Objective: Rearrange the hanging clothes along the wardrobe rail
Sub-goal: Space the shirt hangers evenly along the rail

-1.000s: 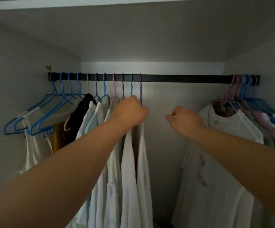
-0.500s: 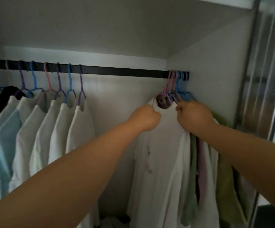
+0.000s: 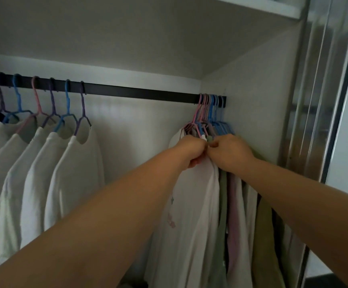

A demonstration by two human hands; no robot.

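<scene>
Inside a dim white wardrobe (image 3: 241, 80), black rail (image 3: 137, 92), left hand (image 3: 191, 149) and right hand (image 3: 229, 151) gripping bunched clothes (image 3: 191, 204)

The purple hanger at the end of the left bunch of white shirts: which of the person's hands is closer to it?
Left. The left hand grips the white shirt across the bare rail gap from the purple hanger; the right hand is farther right, in the bunched clothes.

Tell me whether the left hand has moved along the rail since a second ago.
Yes. The left hand went rightward along the rail, from the spaced white shirts to the bunched clothes by the right wall.
</scene>
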